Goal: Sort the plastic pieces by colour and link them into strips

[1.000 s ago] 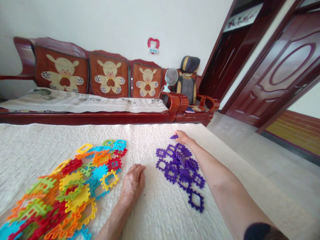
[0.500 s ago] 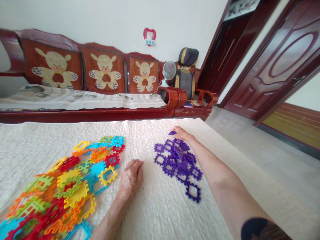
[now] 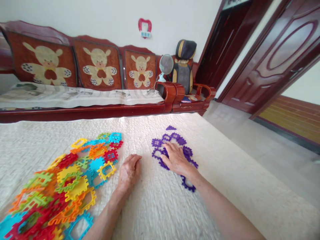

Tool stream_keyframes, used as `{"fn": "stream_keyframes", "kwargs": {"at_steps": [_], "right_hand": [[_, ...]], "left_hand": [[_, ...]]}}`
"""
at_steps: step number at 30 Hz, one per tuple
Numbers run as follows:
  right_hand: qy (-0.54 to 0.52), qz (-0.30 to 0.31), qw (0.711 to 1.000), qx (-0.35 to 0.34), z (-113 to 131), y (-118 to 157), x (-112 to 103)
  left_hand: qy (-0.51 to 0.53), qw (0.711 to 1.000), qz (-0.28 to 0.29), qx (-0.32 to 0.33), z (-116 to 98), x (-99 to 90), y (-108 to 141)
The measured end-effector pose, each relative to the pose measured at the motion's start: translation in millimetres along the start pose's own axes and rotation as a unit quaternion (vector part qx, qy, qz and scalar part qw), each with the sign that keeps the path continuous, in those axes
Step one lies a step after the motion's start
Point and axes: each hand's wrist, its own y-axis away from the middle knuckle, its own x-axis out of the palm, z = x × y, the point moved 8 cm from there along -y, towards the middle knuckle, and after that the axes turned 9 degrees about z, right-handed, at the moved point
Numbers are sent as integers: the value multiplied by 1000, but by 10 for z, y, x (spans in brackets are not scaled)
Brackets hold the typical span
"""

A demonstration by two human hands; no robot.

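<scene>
My right hand (image 3: 177,159) lies over a cluster of purple plastic building tiles (image 3: 157,142), fingers spread and touching them. It covers the middle of the cluster. Some of these toothed tiles have window-like openings, and one triangular purple tile (image 3: 171,128) lies apart beyond the rest. Between the two groups of tiles, my left hand (image 3: 130,170) rests on the cover with its fingers curled in, and nothing shows in it. To its left spreads a heap of mixed tiles, among them a yellow frame tile (image 3: 107,178), a red tile (image 3: 110,155) and a blue frame tile (image 3: 88,220).
A cream quilted cover (image 3: 155,206) lies under the tiles. Behind it stands a dark red wooden sofa (image 3: 100,111) with bear cushions (image 3: 100,66). A small fan (image 3: 166,65) is by the armrest, next to a chair with a massage cushion (image 3: 183,75). At right is a door (image 3: 282,63).
My right hand has come back from the far side onto the purple cluster, leaving the triangular tile lying on the cover. My left hand has stayed in place; the view has shifted slightly.
</scene>
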Motion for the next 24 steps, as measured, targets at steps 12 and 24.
{"fn": "stream_keyframes", "kwargs": {"at_steps": [12, 24], "right_hand": [[-90, -65, 973, -201, 659, 216, 168], [-109, -107, 968, -198, 638, 180, 236]], "left_hand": [[-8, 1000, 7, 10, -9, -7, -8], [-35, 998, 41, -28, 65, 44, -71]]}}
